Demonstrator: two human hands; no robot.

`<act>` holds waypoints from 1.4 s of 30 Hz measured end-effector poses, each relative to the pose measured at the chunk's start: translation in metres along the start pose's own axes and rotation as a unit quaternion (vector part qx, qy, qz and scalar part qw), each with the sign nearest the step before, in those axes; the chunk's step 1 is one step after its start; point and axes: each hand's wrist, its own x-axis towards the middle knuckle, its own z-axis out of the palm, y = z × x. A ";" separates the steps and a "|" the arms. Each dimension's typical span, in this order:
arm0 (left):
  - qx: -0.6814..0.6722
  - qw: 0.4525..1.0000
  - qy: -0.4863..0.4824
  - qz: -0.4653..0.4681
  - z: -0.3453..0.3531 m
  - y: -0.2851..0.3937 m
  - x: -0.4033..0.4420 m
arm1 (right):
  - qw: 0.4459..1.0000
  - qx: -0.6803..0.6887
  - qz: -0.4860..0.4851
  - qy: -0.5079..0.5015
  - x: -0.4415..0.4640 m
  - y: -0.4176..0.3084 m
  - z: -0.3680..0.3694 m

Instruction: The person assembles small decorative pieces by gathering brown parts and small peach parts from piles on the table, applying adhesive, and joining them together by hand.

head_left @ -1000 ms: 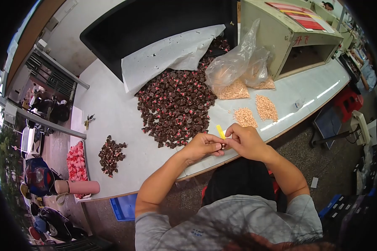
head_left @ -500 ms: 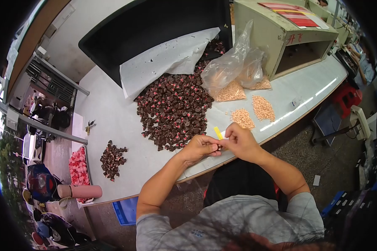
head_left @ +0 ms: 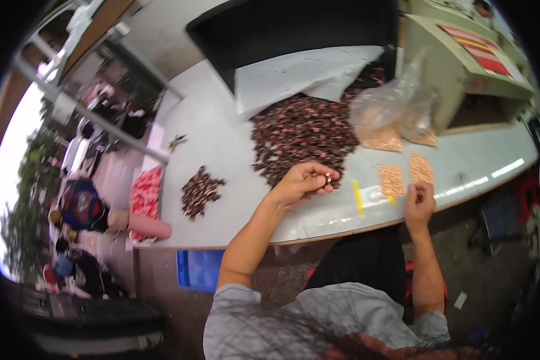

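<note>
Head view shows the left hand with its grip closed on a small dark piece with pale bits, held over the glossy white counter beside a broad heap of dark-brown, pink-flecked pieces. Near an oval pile of pale-orange granules, the right hand has its fingers curled, though I can't tell whether they hold anything. To do this well, I'd pinch the piece lightly and hold it steady.
</note>
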 end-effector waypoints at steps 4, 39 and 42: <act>0.055 0.964 0.209 0.154 -0.054 0.014 -0.034 | 1.000 -0.006 -0.001 -0.019 -0.003 0.005 -0.001; 0.624 0.696 0.293 0.200 -0.157 -0.009 -0.012 | 0.999 -0.007 -0.028 -0.041 0.001 -0.007 0.000; 0.634 0.703 0.273 0.172 -0.145 -0.012 -0.008 | 0.999 -0.012 -0.030 -0.039 0.001 -0.008 -0.001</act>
